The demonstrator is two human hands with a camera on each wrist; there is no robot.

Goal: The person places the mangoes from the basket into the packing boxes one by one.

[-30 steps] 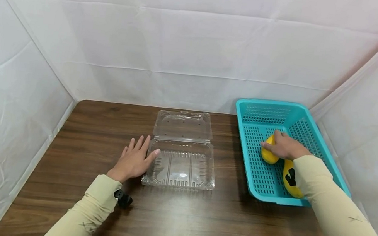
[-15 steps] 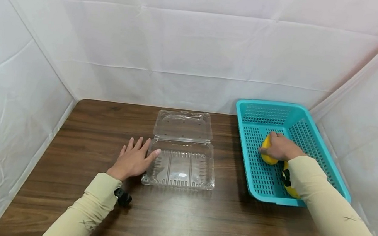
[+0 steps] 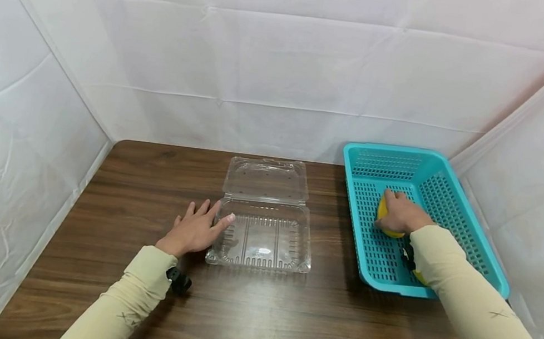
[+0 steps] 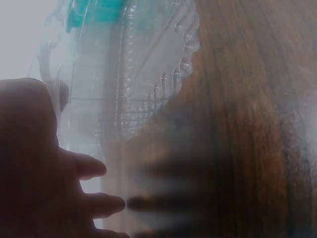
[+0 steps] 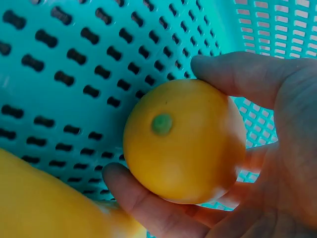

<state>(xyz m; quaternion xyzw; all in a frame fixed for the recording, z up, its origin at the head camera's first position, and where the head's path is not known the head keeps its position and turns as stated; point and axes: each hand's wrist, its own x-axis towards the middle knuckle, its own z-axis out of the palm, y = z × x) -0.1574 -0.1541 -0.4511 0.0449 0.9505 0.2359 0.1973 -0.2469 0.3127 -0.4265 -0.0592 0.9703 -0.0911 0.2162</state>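
In the right wrist view, the right hand (image 5: 270, 134) curls its thumb and fingers round a round yellow-orange fruit (image 5: 181, 141) with a green stem spot. The fruit is inside a turquoise plastic basket (image 3: 353, 229). A second yellow fruit (image 5: 44, 198), larger with a narrow end, lies beside it, mostly hidden by the forearm in the head view. The left hand (image 3: 194, 230) has its fingers spread at the left edge of a clear plastic clamshell container (image 3: 260, 241), its thumb over the rim. The container's hinged lid (image 3: 267, 180) lies folded back, away from the person.
The dark wooden table (image 3: 254, 324) carries both container and basket, the basket at the right. White cloth walls (image 3: 274, 58) stand at the back and both sides. A small black device (image 3: 178, 281) is strapped to the left wrist.
The right hand has settled round the yellow-orange fruit inside the basket, and its forearm now covers more of the second fruit. The left hand has stayed at the container's edge.
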